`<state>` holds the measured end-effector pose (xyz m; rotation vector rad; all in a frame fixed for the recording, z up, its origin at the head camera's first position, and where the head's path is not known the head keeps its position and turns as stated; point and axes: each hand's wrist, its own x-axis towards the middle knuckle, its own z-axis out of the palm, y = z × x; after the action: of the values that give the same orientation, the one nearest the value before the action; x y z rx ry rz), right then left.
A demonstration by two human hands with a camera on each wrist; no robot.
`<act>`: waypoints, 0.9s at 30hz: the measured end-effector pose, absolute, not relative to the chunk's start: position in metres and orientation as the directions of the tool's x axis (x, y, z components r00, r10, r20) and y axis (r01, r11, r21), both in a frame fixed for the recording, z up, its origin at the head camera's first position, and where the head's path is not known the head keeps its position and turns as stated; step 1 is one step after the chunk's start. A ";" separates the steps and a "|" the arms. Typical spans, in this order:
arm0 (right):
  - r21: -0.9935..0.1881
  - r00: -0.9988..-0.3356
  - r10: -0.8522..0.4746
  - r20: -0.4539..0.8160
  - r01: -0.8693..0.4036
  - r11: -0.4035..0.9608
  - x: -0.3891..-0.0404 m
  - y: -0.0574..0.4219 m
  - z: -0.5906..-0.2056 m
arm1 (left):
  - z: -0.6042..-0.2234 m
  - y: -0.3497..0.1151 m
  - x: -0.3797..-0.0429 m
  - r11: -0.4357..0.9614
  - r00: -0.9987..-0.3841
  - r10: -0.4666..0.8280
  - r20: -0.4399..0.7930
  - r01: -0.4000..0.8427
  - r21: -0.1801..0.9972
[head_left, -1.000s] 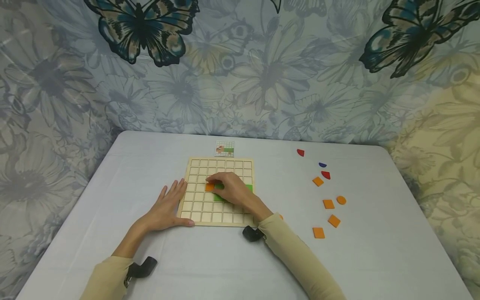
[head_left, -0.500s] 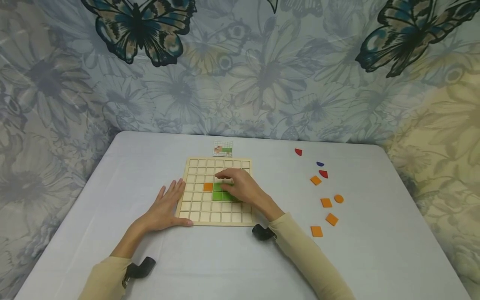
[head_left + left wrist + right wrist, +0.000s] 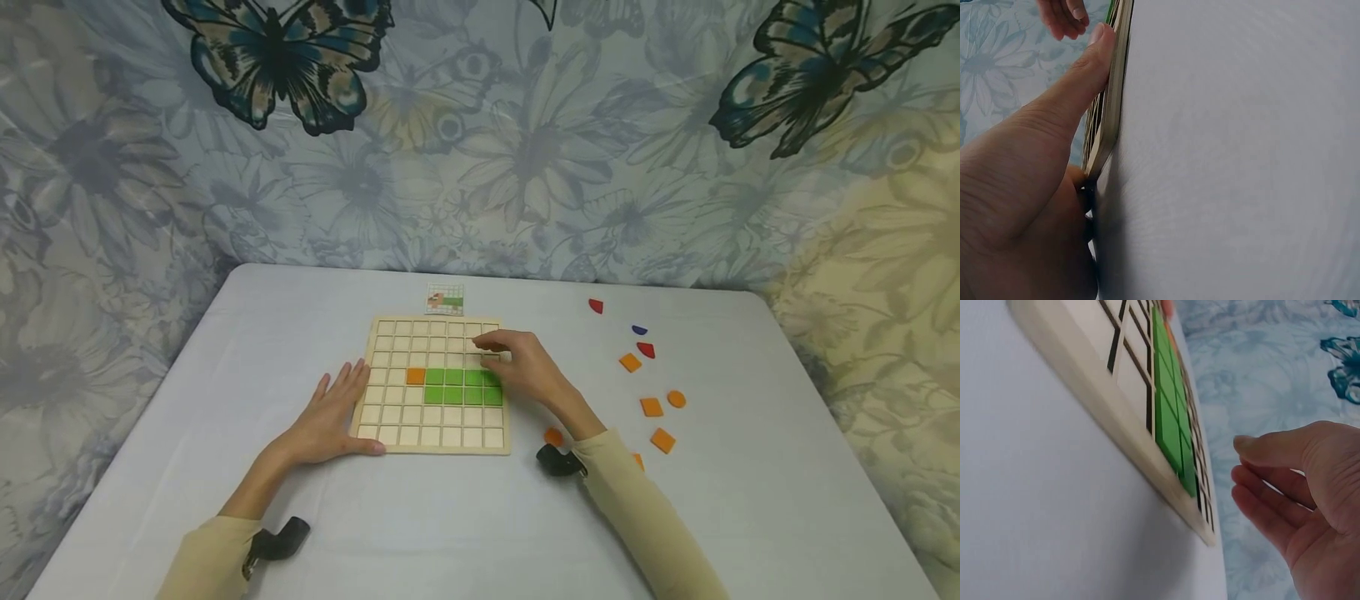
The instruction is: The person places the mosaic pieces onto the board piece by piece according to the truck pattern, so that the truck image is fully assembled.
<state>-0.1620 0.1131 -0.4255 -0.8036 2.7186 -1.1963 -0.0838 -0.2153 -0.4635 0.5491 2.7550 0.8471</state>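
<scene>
A wooden grid board (image 3: 431, 445) lies on the table with two rows of green square tiles (image 3: 453, 395) and one orange square tile (image 3: 416, 377) set in it. My left hand (image 3: 326, 421) rests flat along the board's left side, thumb at the near corner; the left wrist view shows the thumb (image 3: 1063, 94) on the board's rim. Over the board's right edge hovers my right hand (image 3: 531, 367), loosely bent, with nothing between its fingers. In the right wrist view its fingertips (image 3: 1246, 495) are apart from the board.
A small pattern card (image 3: 446, 298) lies behind the board. To the right are scattered orange squares (image 3: 652, 407), an orange round piece (image 3: 677, 398), red pieces (image 3: 646, 350) and a blue piece (image 3: 639, 330). Another orange round piece (image 3: 553, 437) lies near the right wrist.
My right hand has drawn away from the orange tile and moved right across the board, uncovering the tile and the green rows. My left hand has stayed in place.
</scene>
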 end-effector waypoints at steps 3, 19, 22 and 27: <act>-0.692 -0.865 -0.478 0.151 -0.438 0.574 -0.165 0.124 -0.427 | -0.463 -0.216 -0.084 0.761 -0.909 0.409 -0.084 0.289 0.581; -0.617 -0.918 -0.339 0.205 -0.390 0.683 -0.166 0.200 -0.428 | -0.466 -0.215 -0.083 0.754 -0.908 0.412 -0.072 0.295 0.587; -0.617 -0.923 -0.327 0.201 -0.379 0.689 -0.164 0.214 -0.430 | -0.466 -0.215 -0.082 0.754 -0.909 0.409 -0.079 0.288 0.591; -0.628 -0.937 -0.282 0.205 -0.346 0.697 -0.163 0.237 -0.431 | -0.467 -0.216 -0.083 0.757 -0.910 0.407 -0.077 0.288 0.587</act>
<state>-0.1635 0.2374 -0.4309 -0.5526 2.9782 -1.1338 -0.0827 -0.2156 -0.4669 0.5511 2.7540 0.8716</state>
